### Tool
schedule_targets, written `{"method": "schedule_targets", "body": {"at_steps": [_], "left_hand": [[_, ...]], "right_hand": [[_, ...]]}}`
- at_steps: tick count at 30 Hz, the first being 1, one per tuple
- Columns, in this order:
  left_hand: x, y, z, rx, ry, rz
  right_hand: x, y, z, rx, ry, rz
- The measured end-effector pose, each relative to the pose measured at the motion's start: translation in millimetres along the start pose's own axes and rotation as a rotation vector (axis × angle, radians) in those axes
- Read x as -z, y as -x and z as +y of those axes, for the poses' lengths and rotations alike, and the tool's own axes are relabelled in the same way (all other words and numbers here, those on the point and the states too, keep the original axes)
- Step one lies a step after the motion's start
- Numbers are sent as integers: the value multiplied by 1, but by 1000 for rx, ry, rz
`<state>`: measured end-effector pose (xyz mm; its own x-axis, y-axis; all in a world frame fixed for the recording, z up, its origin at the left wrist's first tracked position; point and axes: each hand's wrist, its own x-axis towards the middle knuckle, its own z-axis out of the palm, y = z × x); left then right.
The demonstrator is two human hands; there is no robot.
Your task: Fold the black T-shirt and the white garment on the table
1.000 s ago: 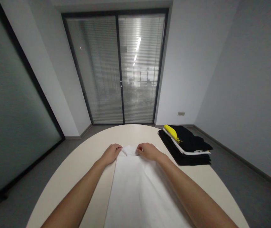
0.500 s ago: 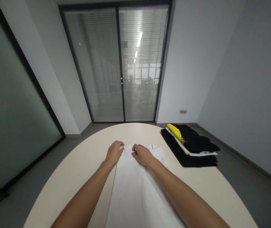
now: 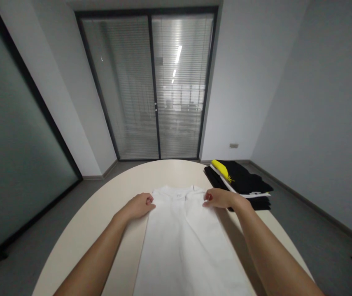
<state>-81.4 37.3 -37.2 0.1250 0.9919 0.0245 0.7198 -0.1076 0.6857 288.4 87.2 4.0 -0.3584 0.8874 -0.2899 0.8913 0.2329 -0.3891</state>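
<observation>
A white T-shirt (image 3: 178, 242) lies lengthwise on the round table, its neckline at the far end with a small mark inside the collar. Along its left shoulder edge, my left hand (image 3: 139, 205) is closed with thumb and fingertips pinching the cloth. On the opposite shoulder edge, my right hand (image 3: 222, 198) pinches the fabric in the same way. Soft creases run down the shirt's middle and right part. The near end of the shirt runs out of the bottom of the view.
A pale round table (image 3: 101, 230) carries the shirt. At its far right sits a stack of folded black clothes (image 3: 243, 176) with a white layer and a yellow piece (image 3: 220, 168) on it. Beyond stand glass doors with blinds (image 3: 178, 123) and grey walls.
My right hand has moved right, from near the collar's middle to the right shoulder edge, and the right part of the shirt is spread out. My left hand has shifted slightly left and nearer.
</observation>
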Motion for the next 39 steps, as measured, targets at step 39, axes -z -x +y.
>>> {"method": "schedule_targets", "body": {"at_steps": [39], "left_hand": [[-45,-36,-25,36,284,455]], "right_hand": [[-55,-62,26,69,-355,698]]}}
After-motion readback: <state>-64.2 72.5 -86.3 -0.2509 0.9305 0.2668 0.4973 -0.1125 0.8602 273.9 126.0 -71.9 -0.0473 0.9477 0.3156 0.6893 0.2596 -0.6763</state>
